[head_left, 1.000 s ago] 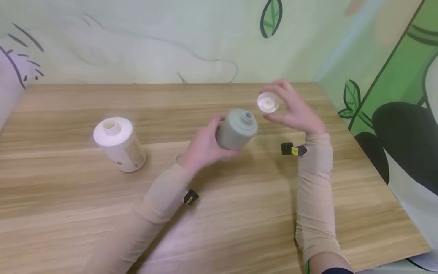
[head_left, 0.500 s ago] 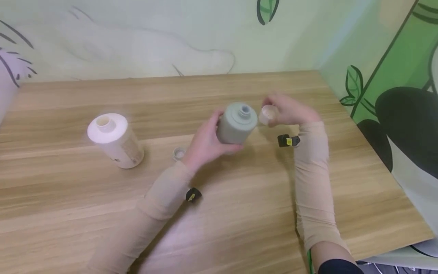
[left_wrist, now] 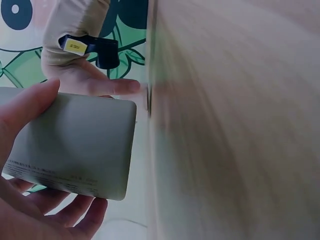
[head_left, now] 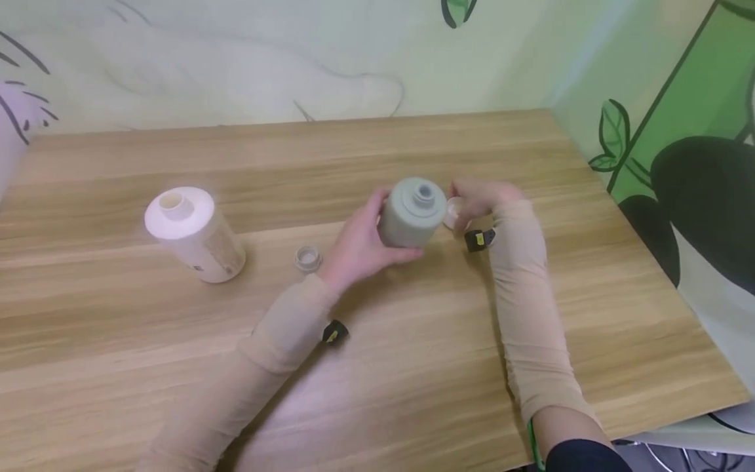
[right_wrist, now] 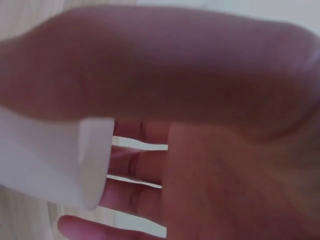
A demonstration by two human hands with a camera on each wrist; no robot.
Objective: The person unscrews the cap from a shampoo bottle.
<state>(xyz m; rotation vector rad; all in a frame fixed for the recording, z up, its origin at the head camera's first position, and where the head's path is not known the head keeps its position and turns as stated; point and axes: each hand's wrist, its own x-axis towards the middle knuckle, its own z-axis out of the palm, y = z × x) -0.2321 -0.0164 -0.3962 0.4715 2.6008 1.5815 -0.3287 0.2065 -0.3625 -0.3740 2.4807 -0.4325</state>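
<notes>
A grey-green bottle point(head_left: 407, 226) with a bare, uncapped neck is gripped round its body by my left hand point(head_left: 361, 248). In the left wrist view, thumb and fingers lie on opposite sides of the bottle point(left_wrist: 75, 142), and small print runs along it. My right hand point(head_left: 480, 198) holds a white cup-shaped cap point(head_left: 453, 214) low, just right of the bottle. Seen from the right wrist, the thumb crosses over the white cap point(right_wrist: 45, 160) and several fingers lie behind it; the view is blurred.
A white bottle point(head_left: 206, 246) with an uncapped neck stands at the left on the wooden table point(head_left: 377, 380). A small pale ring-like cap point(head_left: 307, 259) lies between it and my left hand. A painted wall point(head_left: 236, 59) borders the table's back.
My right hand has come down and towards me with the white cap, from above the table's back to beside the bottle. The left hand keeps its grip with little movement.
</notes>
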